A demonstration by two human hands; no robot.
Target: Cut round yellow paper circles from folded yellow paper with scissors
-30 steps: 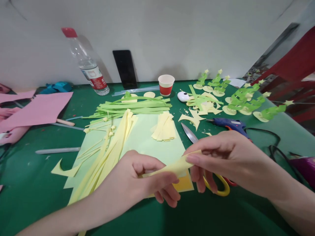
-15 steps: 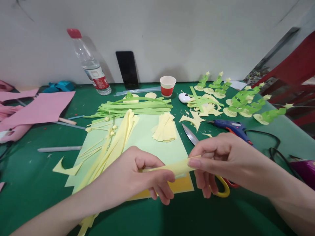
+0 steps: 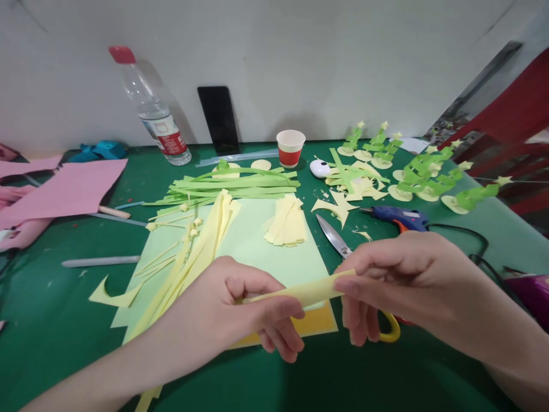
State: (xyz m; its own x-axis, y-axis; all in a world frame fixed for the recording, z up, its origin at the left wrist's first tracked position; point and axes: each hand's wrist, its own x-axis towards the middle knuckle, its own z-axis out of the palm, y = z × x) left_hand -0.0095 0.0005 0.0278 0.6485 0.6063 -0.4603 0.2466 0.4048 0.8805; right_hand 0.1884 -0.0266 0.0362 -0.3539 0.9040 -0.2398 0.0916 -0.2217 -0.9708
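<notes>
A pale yellow paper strip [image 3: 317,290] stretches between my two hands above the front of the light green sheets. My left hand [image 3: 257,309] pinches its left part between thumb and fingers. At its other end, my right hand [image 3: 381,286] grips the strip the same way. Under my right hand lie scissors [image 3: 332,234] with a yellow handle, partly hidden. Long yellow strips [image 3: 201,252] are bunched beside my left forearm. A fanned stack of short yellow pieces [image 3: 286,222] rests on the light green sheet [image 3: 249,229].
Green strips [image 3: 235,189], a paper cup [image 3: 290,149], a bottle [image 3: 160,126] and a phone [image 3: 218,120] stand or lie along the wall. At right are a blue glue gun [image 3: 397,215], its cord, and several green spirals with stars [image 3: 433,171]. Pink sheets [image 3: 64,189] lie left.
My right hand has shifted slightly right, and a little more of the strip shows between the hands. Both hands keep their grip. The whole view has moved slightly.
</notes>
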